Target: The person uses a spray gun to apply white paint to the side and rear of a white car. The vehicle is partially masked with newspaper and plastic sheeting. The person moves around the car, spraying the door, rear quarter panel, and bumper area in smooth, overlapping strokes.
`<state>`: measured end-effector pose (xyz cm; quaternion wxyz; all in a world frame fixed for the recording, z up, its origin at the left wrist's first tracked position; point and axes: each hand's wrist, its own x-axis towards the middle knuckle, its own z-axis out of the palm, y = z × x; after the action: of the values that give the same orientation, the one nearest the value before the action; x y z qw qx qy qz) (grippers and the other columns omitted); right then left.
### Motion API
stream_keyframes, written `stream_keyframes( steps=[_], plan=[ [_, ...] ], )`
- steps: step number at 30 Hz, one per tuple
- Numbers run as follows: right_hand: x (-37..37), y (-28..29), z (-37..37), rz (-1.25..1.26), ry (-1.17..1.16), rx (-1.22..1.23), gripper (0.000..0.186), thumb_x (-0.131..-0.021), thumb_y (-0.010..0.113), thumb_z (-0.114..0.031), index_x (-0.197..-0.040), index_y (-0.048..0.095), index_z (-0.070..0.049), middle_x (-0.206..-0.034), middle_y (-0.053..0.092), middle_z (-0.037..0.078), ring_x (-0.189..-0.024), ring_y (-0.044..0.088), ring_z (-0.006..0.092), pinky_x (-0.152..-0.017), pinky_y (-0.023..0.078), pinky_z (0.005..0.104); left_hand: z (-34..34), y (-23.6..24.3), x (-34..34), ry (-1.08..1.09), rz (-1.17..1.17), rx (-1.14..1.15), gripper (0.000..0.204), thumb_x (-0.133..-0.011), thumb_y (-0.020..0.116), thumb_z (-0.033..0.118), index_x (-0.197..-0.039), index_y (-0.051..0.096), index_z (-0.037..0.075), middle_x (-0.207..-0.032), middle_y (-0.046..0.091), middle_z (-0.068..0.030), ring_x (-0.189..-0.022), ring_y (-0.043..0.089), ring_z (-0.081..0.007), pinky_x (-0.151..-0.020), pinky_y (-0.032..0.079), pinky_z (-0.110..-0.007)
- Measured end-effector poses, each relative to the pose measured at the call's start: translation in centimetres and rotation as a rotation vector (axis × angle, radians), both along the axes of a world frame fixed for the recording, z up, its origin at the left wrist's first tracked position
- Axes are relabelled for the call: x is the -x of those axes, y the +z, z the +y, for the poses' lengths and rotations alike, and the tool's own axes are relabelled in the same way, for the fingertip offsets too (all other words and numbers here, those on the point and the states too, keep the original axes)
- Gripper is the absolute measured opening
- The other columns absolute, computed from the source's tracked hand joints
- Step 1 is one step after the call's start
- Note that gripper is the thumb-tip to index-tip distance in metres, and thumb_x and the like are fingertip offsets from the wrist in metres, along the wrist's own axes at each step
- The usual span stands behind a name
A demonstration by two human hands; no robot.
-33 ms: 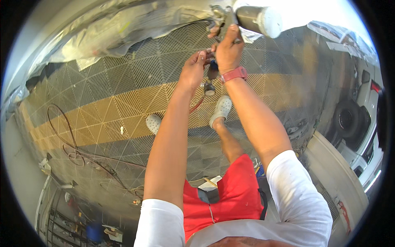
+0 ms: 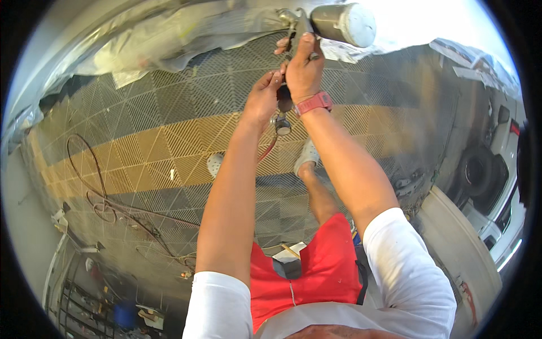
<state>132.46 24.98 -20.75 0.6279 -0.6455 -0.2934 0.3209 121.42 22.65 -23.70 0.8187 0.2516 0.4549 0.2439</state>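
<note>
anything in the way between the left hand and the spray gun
Nothing visible blocks it: the left hand's fingertips are close below the spray gun, beside the right hand gripping it. Whether those fingertips touch the gun is too small to tell.

Between the forearms a passage lies open above the floor [image 2: 285, 198], pinched near the top where the left hand [image 2: 263, 97] and right hand [image 2: 305, 72] come close. A round metal fitting [image 2: 282, 125] and red hose [image 2: 267, 150] obstruct it. Plastic sheeting [image 2: 152, 50] bars the far side; the cup [image 2: 334, 24] blocks room right of the right hand.
</note>
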Motion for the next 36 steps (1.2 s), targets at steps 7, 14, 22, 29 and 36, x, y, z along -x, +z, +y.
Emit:
stream_keyframes(
  steps=[7,14,22,29,36],
  plan=[
    [18.7,-1.8,5.8,-0.001,0.224,-0.063,0.049,-0.106,0.055,-0.049,-0.109,0.063,-0.001,-0.083,0.072,0.006,-0.063,0.062,0.0117,-0.049,0.044,0.0270,4.0,-2.1,18.4,0.200,-0.179,0.109,0.022,-0.109,0.054,0.019,-0.121,0.066,0.004,-0.110,0.071,-0.0022,-0.095,0.065,-0.0121,-0.087,0.050,-0.029],
    [29.0,-0.6,11.4,-0.419,0.203,-0.235,0.045,-0.103,0.061,-0.042,-0.121,0.068,-0.001,-0.081,0.074,0.016,-0.070,0.074,0.0293,-0.067,0.056,0.0400,6.9,-1.7,28.2,0.357,-0.197,0.112,0.022,-0.108,0.053,0.012,-0.122,0.066,0.002,-0.110,0.072,-0.0057,-0.094,0.068,-0.0143,-0.086,0.057,-0.033],
    [23.8,2.8,9.7,0.129,0.363,-0.026,0.050,-0.105,0.061,-0.045,-0.111,0.065,0.005,-0.073,0.069,0.004,-0.060,0.063,0.0118,-0.060,0.052,0.0287,6.0,-1.9,23.1,0.351,-0.252,0.106,0.017,-0.106,0.061,0.018,-0.109,0.072,0.006,-0.097,0.073,-0.0015,-0.083,0.065,-0.0124,-0.080,0.055,-0.030],
    [8.0,3.7,2.9,0.093,0.098,0.071,0.051,-0.107,0.052,-0.049,-0.108,0.063,0.001,-0.082,0.071,0.008,-0.069,0.067,0.0144,-0.048,0.047,0.0270,-3.2,-3.4,9.5,-0.150,0.007,0.191,0.079,-0.108,0.028,0.065,-0.154,0.047,0.004,-0.154,0.050,-0.0191,-0.143,0.048,-0.0301,-0.120,0.034,-0.044],
    [-10.4,5.4,-3.4,0.032,-0.099,0.128,0.054,-0.110,0.040,-0.050,-0.119,0.061,0.000,-0.086,0.071,0.010,-0.072,0.070,0.0180,-0.044,0.046,0.0280,-26.1,-7.3,10.8,-1.008,0.835,-0.193,0.076,-0.097,0.052,0.066,-0.139,0.059,0.004,-0.133,0.066,-0.0228,-0.128,0.059,-0.0422,-0.109,0.045,-0.051]
  ],
)
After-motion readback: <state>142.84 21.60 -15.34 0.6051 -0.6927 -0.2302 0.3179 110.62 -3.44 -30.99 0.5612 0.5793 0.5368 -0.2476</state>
